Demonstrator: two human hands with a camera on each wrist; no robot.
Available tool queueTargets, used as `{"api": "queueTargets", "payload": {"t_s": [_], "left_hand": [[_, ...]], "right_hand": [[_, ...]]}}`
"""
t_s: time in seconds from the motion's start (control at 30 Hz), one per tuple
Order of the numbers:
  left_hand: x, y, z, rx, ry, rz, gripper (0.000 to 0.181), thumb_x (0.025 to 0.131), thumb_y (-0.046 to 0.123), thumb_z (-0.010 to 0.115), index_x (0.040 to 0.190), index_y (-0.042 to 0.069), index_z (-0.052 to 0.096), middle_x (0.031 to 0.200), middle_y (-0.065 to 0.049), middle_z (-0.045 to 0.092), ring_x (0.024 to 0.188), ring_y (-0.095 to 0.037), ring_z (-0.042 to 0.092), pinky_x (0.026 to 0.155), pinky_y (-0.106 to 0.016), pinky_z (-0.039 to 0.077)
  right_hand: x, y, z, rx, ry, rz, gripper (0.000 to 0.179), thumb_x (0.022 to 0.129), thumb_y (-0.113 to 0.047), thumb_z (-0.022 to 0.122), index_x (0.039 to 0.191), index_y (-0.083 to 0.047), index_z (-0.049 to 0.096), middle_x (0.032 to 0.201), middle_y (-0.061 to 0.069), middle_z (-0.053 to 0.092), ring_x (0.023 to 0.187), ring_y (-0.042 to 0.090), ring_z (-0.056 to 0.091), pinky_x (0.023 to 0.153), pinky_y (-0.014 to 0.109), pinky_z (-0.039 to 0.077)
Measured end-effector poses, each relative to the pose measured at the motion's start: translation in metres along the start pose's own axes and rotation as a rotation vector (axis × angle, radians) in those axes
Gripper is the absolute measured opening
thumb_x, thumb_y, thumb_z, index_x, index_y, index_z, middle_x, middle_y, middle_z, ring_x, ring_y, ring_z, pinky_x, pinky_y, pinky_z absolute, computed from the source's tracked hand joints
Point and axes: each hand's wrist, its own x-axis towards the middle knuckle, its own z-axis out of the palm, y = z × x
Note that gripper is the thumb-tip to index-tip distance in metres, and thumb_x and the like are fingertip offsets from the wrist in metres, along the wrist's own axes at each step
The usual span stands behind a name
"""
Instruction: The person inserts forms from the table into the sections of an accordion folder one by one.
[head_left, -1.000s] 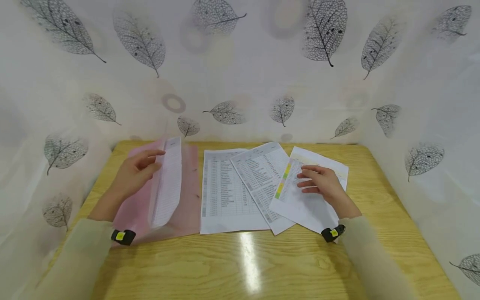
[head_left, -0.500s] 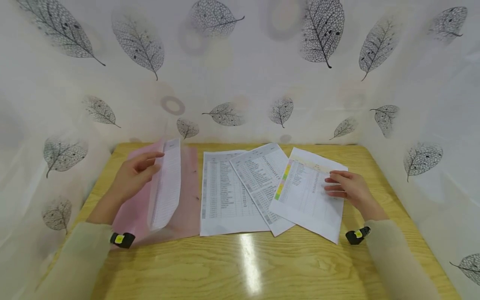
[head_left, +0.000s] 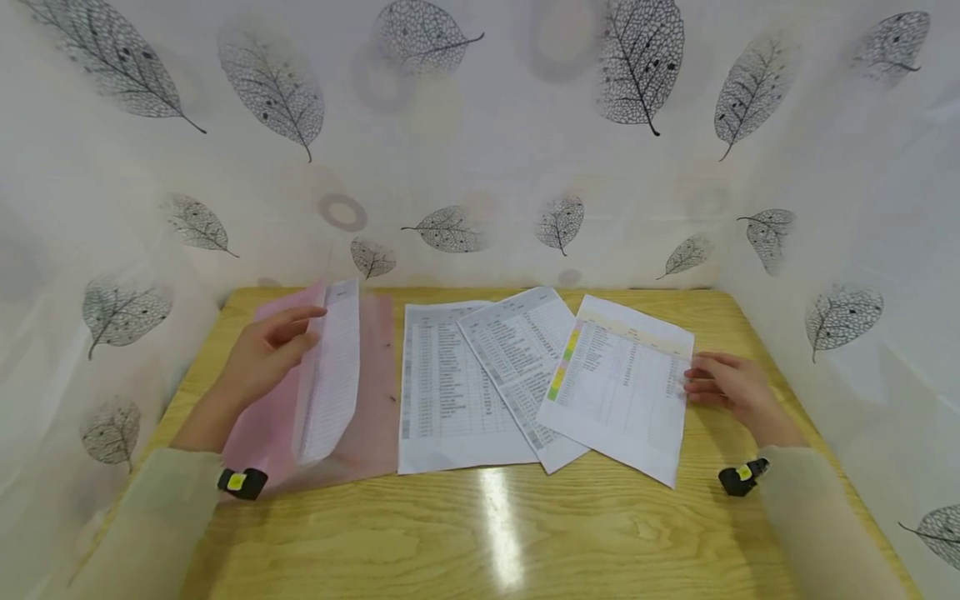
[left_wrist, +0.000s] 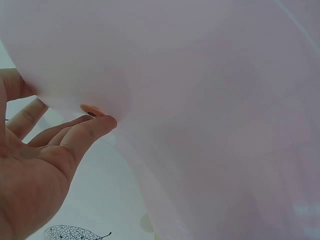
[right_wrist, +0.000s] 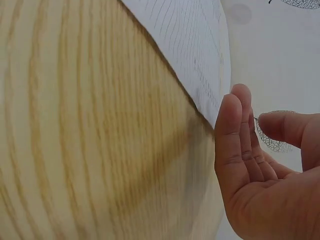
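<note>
On the left of the head view lies a translucent pink folder point(head_left: 375, 417), its cover raised. My left hand point(head_left: 273, 354) pinches the edge of that cover between thumb and fingers. A lined printed page point(head_left: 335, 367) shows upright along the lifted cover. In the left wrist view the pink plastic point(left_wrist: 200, 110) fills most of the picture, with a small orange piece point(left_wrist: 90, 109) at the fingertips. My right hand point(head_left: 738, 392) is beside a printed sheet with a coloured column point(head_left: 622, 383), its extended fingertips right at the sheet's right edge and its thumb apart.
Two more printed sheets lie between the folder and the coloured one: a straight left sheet point(head_left: 457, 392) and a tilted middle sheet point(head_left: 517, 350) overlapping it. All rest on a wooden table point(head_left: 420, 533). A leaf-patterned white curtain point(head_left: 495, 167) surrounds the table on three sides.
My right hand has moved right, from over the middle of the coloured sheet to its right edge, uncovering the print. The left hand and raised cover have stayed nearly still.
</note>
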Motion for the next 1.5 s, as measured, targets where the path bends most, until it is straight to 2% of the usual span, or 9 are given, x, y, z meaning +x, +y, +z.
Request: {"api": "queueTargets", "payload": {"t_s": [0.07,0.23,0.3,0.4,0.6,0.73,0.9,1.0,1.5], "left_hand": [[0.0,0.0,0.0,0.008,0.001,0.003,0.039,0.105,0.014,0.062,0.143,0.004,0.062,0.149,-0.026,0.058,0.125,-0.021,0.064,0.077,-0.012,0.051],[0.0,0.0,0.001,0.011,-0.006,0.007,0.04,0.105,0.014,0.062,0.143,0.003,0.061,0.151,-0.026,0.057,0.131,-0.05,0.057,0.077,-0.01,0.05],[0.0,0.0,0.001,0.015,-0.007,0.006,0.04,0.105,0.014,0.062,0.144,0.003,0.061,0.151,-0.025,0.057,0.131,-0.051,0.057,0.077,-0.01,0.051],[-0.001,0.001,0.001,0.019,-0.004,0.006,0.039,0.105,0.015,0.062,0.143,0.004,0.062,0.15,-0.025,0.058,0.129,-0.04,0.062,0.077,-0.011,0.051],[-0.001,0.001,0.001,0.008,0.0,0.005,0.038,0.105,0.017,0.063,0.142,0.006,0.063,0.148,-0.024,0.06,0.114,0.007,0.06,0.078,-0.013,0.052],[-0.002,0.001,0.001,0.008,-0.004,0.003,0.039,0.105,0.017,0.063,0.142,0.006,0.063,0.148,-0.025,0.06,0.114,0.007,0.059,0.078,-0.013,0.052],[-0.002,0.002,0.003,-0.005,-0.01,0.005,0.039,0.105,0.016,0.064,0.142,0.005,0.063,0.147,-0.026,0.06,0.11,0.015,0.055,0.077,-0.013,0.052],[-0.003,0.003,0.004,-0.015,-0.012,0.013,0.039,0.104,0.015,0.064,0.142,0.003,0.063,0.147,-0.026,0.06,0.109,0.018,0.053,0.077,-0.013,0.052],[-0.001,0.001,0.005,-0.013,-0.011,0.032,0.039,0.104,0.012,0.064,0.141,0.002,0.063,0.143,-0.029,0.062,0.109,0.016,0.056,0.076,-0.013,0.052]], "right_hand": [[0.0,0.003,-0.004,0.02,0.0,0.006,0.063,0.109,-0.02,0.056,0.158,0.009,0.028,0.085,-0.004,0.076,0.076,0.014,0.077,0.075,0.032,0.064],[0.001,0.006,-0.011,0.044,0.006,0.037,0.061,0.109,-0.02,0.055,0.157,0.008,0.029,0.084,-0.003,0.078,0.076,0.015,0.078,0.075,0.033,0.064],[0.002,0.007,-0.012,0.029,0.01,0.049,0.065,0.11,-0.021,0.055,0.16,0.009,0.025,0.084,-0.004,0.078,0.076,0.015,0.078,0.076,0.033,0.064],[0.004,0.008,-0.013,-0.003,0.018,0.064,0.066,0.11,-0.023,0.054,0.159,0.009,0.026,0.084,-0.005,0.078,0.077,0.013,0.078,0.077,0.032,0.064],[0.011,0.007,-0.014,-0.01,0.005,0.079,0.051,0.11,-0.023,0.054,0.149,0.006,0.039,0.084,-0.004,0.078,0.078,0.012,0.078,0.077,0.03,0.064],[0.015,0.005,-0.012,-0.025,-0.001,0.084,0.04,0.109,-0.022,0.056,0.14,0.002,0.047,0.083,-0.005,0.076,0.077,0.011,0.077,0.076,0.03,0.063],[0.019,0.004,-0.01,-0.031,0.036,0.114,0.009,0.104,-0.02,0.066,0.103,-0.012,0.069,0.079,-0.004,0.075,0.073,0.01,0.075,0.074,0.028,0.063],[0.021,0.003,-0.007,-0.03,0.075,0.141,0.017,0.101,-0.018,0.07,0.085,-0.02,0.073,0.075,-0.004,0.074,0.069,0.009,0.074,0.071,0.027,0.063],[0.021,-0.001,-0.006,0.003,0.111,0.169,0.022,0.1,-0.018,0.071,0.078,-0.021,0.073,0.072,-0.005,0.073,0.066,0.009,0.071,0.067,0.025,0.061]]}}
